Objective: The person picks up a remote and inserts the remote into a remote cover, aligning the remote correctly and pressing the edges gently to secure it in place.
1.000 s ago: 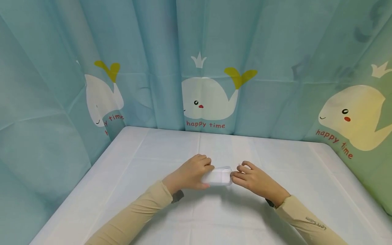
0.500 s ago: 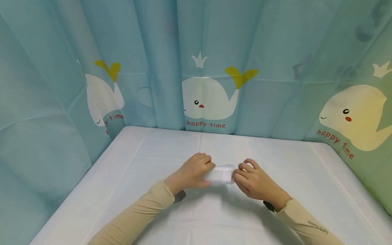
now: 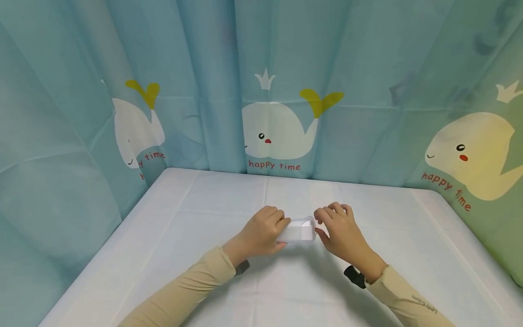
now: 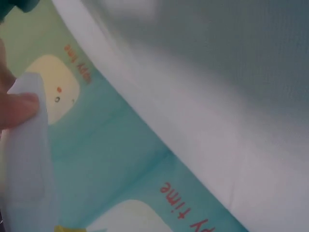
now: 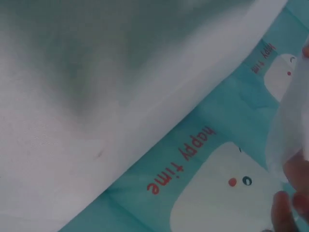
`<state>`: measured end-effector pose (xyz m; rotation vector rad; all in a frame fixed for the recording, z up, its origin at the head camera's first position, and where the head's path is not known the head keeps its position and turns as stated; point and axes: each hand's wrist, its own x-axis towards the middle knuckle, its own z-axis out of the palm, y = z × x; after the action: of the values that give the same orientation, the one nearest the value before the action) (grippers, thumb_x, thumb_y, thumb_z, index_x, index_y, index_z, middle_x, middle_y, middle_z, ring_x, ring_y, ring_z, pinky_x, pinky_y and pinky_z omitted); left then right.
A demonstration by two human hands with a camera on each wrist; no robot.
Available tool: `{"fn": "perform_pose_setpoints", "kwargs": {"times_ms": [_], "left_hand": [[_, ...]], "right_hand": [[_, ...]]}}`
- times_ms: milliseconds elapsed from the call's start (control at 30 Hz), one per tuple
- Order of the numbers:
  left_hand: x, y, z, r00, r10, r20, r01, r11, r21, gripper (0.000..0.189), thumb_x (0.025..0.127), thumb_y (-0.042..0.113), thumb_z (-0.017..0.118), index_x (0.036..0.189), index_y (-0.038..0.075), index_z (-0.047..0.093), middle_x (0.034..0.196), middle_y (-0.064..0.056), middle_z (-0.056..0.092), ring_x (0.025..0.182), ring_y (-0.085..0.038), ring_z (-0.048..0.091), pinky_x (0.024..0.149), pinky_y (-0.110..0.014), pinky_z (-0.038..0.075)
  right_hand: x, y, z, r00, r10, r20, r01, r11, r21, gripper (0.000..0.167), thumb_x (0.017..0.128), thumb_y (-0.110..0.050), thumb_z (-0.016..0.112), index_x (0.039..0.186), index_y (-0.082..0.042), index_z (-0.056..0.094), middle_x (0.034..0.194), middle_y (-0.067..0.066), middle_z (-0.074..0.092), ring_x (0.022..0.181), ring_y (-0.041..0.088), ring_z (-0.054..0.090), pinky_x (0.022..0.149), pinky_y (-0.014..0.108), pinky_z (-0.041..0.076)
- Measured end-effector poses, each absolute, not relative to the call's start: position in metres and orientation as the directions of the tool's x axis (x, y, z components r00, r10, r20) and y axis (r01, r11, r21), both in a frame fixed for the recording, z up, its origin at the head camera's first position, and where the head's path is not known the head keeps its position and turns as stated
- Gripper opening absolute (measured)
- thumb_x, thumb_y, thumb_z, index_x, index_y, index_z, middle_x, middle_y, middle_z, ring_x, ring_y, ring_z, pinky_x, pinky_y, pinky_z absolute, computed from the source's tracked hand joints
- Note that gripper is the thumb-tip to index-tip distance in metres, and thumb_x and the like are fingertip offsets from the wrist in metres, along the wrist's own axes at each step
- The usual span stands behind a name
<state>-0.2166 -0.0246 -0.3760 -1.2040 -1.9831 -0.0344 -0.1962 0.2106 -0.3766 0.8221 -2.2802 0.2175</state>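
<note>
A small white, partly see-through box [image 3: 301, 230] is held just above the white table, lying sideways between the two hands. My left hand [image 3: 263, 230] grips its left end, thumb along the near side and fingers over the far side. In the left wrist view a fingertip presses on the pale wall of the box [image 4: 26, 154]. At the box's right end is my right hand [image 3: 339, 229], fingers curled and thumb below, the fingertips at its edge. The right wrist view shows fingers [image 5: 297, 171] against the translucent end. What the box contains cannot be made out.
A white cloth covers the table [image 3: 220, 195]. Behind and beside it hangs a blue-green curtain [image 3: 220, 91] printed with whales. Each wrist carries a dark camera mount, such as the right mount [image 3: 354, 276].
The box has shifted slightly right and up with the left hand. My right hand has turned upward, its fingers moving from a tight pinch to a wider curl at the box's end.
</note>
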Motion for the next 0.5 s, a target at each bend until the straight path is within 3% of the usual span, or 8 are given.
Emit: {"fn": "perform_pose_setpoints", "kwargs": {"times_ms": [133,267,400,500], "left_hand": [[-0.2152,-0.0242,-0.3767,-0.211,0.735,0.645,0.734,0.555,-0.392,0.051,0.056,0.043,0.083,0.092,0.009,0.069,0.081,0.001,0.061,0.075,-0.013,0.057,0.076,-0.024,0.049],[-0.2126,-0.0224,-0.3749,-0.221,0.753,0.62,0.721,0.554,-0.416,0.05,0.059,0.042,0.082,0.095,0.01,0.068,0.086,0.001,0.062,0.079,-0.013,0.058,0.079,-0.025,0.048],[-0.2116,-0.0195,-0.3725,-0.284,0.765,0.578,0.71,0.573,-0.409,0.051,0.061,0.044,0.081,0.096,0.01,0.067,0.089,0.001,0.062,0.079,-0.013,0.057,0.08,-0.025,0.047],[-0.2129,-0.018,-0.3718,-0.357,0.747,0.561,0.702,0.611,-0.366,0.05,0.06,0.045,0.082,0.094,0.01,0.067,0.087,0.001,0.061,0.078,-0.013,0.056,0.077,-0.025,0.046]], "right_hand": [[-0.198,0.2103,-0.3746,-0.603,-0.457,0.654,-0.584,0.812,0.029,0.026,0.061,-0.005,0.082,0.073,-0.013,0.06,0.076,0.0,0.057,0.082,0.023,0.05,0.077,0.048,0.039],[-0.1993,0.2088,-0.3752,-0.57,-0.469,0.675,-0.571,0.816,0.084,0.017,0.062,-0.005,0.076,0.063,-0.014,0.062,0.077,0.001,0.055,0.08,0.024,0.049,0.075,0.051,0.04],[-0.1996,0.207,-0.3778,-0.48,-0.474,0.738,-0.558,0.814,0.16,0.013,0.062,-0.003,0.07,0.063,-0.009,0.058,0.076,0.005,0.054,0.078,0.028,0.051,0.074,0.055,0.041],[-0.2001,0.2067,-0.3792,-0.384,-0.513,0.768,-0.579,0.782,0.232,0.007,0.071,-0.005,0.058,0.065,-0.007,0.056,0.076,0.007,0.054,0.077,0.03,0.052,0.075,0.056,0.042]]}}
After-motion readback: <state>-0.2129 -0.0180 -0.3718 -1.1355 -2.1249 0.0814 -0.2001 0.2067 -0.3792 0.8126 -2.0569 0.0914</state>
